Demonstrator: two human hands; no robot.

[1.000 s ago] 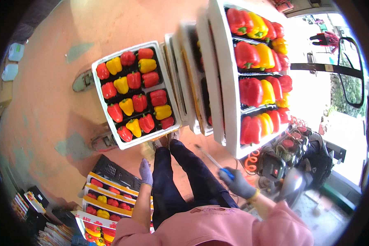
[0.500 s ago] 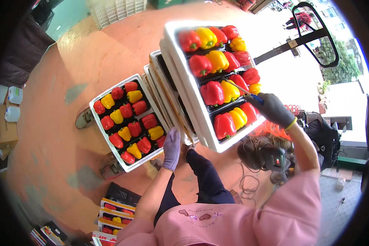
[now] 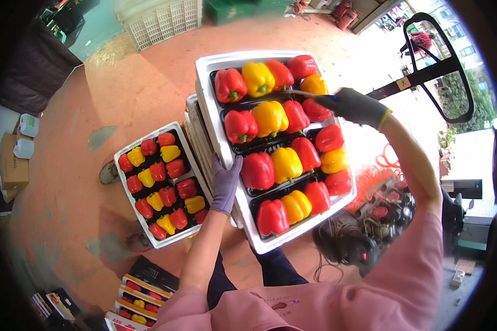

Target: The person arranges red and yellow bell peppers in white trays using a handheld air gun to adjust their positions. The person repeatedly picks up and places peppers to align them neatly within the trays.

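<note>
A white foam box [image 3: 343, 205] full of red and yellow bell peppers in black trays stands before me on a stack of similar boxes. My left hand [image 3: 225, 186], in a purple glove, grips the left side of its rim, the thumb toward the peppers. In its dark grey glove, my right hand [image 3: 359, 106] is closed around a thin tool [image 3: 302, 93] with a blue handle. The shaft points left, just above the far rows, between a yellow bell pepper [image 3: 315, 84] and a red bell pepper [image 3: 316, 110]. Its tip is hard to make out.
Lower on the left sits a second foam box [image 3: 149, 239] of bell peppers. A black metal handle [image 3: 425, 74] rises at the right, above orange coiled hose [image 3: 364, 185] and machinery. Packed cartons [image 3: 141, 298] are at lower left; a white crate [image 3: 163, 25] stands far back.
My right hand has moved the tool from the nearer rows to the far rows. My left hand has come up to the large box's rim. The view has shifted.
</note>
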